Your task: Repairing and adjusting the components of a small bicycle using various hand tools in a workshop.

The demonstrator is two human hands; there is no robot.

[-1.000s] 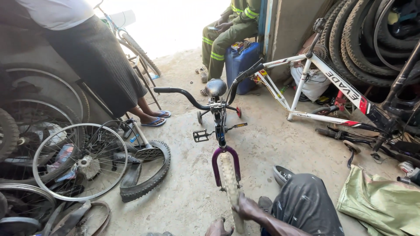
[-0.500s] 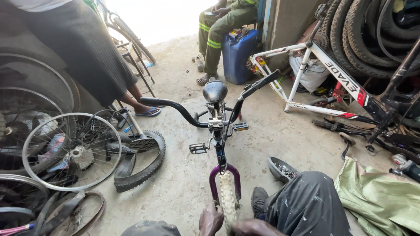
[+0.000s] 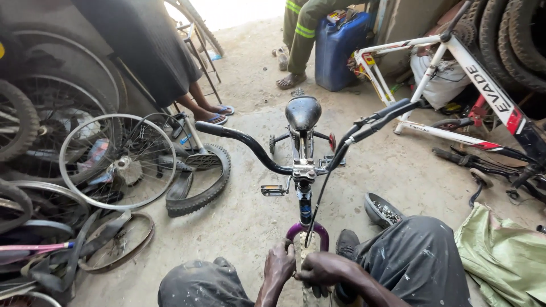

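A small bicycle stands facing away from me, with black handlebars [image 3: 250, 145], a black saddle [image 3: 302, 111] and a purple front fork [image 3: 310, 230]. Its pale front tyre [image 3: 304, 241] sits between my knees. My left hand [image 3: 280, 262] grips the tyre's left side just below the fork. My right hand [image 3: 319, 270] closes over the tyre from the right, touching the left hand. A black brake cable [image 3: 327, 185] runs from the handlebar down to the fork. The lower part of the wheel is hidden by my hands.
Bare wheels [image 3: 118, 161] and loose tyres [image 3: 199, 185] are piled at left. A white bike frame [image 3: 455, 68] leans at right above a green cloth [image 3: 500, 258]. A small bowl of parts [image 3: 384, 210] lies by my knee. Two other people and a blue jerrycan [image 3: 338, 51] are beyond.
The view has closed in on the bicycle and tipped down. My two hands have come up together onto the front tyre under the fork.
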